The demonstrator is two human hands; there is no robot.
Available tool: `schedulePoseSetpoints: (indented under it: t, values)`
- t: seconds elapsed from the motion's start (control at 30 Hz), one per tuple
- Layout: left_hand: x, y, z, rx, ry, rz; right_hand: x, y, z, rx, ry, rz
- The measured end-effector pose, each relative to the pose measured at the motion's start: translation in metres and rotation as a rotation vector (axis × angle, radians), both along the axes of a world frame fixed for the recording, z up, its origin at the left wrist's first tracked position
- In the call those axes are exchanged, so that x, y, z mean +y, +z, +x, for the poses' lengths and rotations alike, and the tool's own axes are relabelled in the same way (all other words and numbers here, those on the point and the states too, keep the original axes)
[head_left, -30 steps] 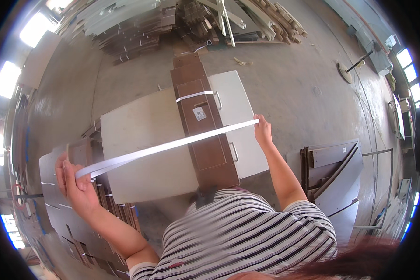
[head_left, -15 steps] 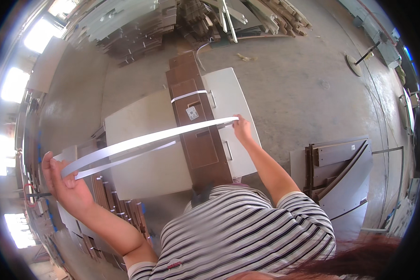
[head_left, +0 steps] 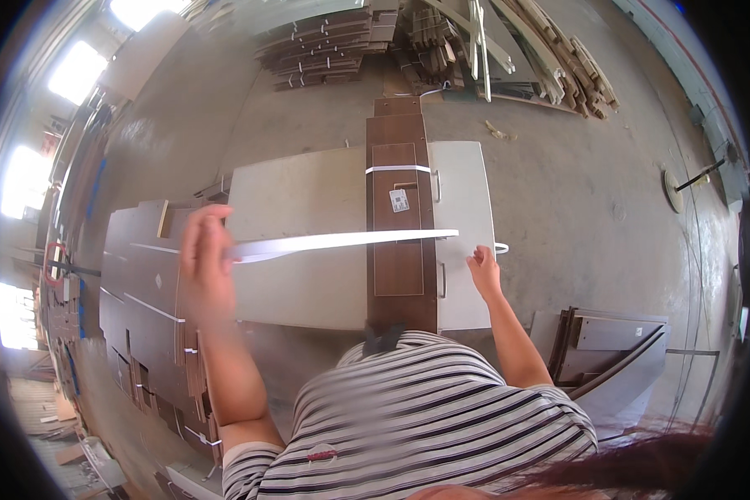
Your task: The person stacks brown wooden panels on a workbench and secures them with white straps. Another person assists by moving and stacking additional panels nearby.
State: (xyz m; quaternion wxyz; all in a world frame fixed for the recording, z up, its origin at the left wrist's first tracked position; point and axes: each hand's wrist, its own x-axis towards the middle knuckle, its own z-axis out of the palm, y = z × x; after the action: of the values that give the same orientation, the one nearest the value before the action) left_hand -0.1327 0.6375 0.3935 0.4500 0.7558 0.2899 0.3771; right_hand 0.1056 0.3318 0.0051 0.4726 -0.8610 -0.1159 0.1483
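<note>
Workshop table (head_left: 308, 200); blurred left hand (head_left: 202, 267) on white strip (head_left: 342, 242).

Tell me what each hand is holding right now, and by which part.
The left hand grips the long white strap at its left end. The right hand holds nothing; it rests open on the pale panel, apart from the strap's right end.
</note>
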Motion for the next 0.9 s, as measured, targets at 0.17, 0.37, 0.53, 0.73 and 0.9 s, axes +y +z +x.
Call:
schedulePoseSetpoints:
  t: [0.17,0.37,0.53,0.73,0.9]
  values:
    - [0.006,-0.094,0.011,0.282,-0.263,-0.144,-0.033,-0.002,-0.025,0.071,0.026,-0.041]
    - [0.007,-0.259,-0.004,0.51,-0.324,0.345,-0.042,0.009,-0.04,0.085,0.116,-0.052]
    - [-0.058,-0.357,-0.075,0.612,-0.287,0.092,-0.046,0.025,-0.054,0.105,0.197,-0.08]
    - [-0.14,-0.366,-0.121,0.753,-0.185,-0.203,-0.047,0.023,-0.075,0.192,0.333,-0.054]
    - [-0.17,-0.366,-0.14,0.634,-0.092,-0.459,-0.039,0.005,-0.097,0.291,0.48,-0.272]
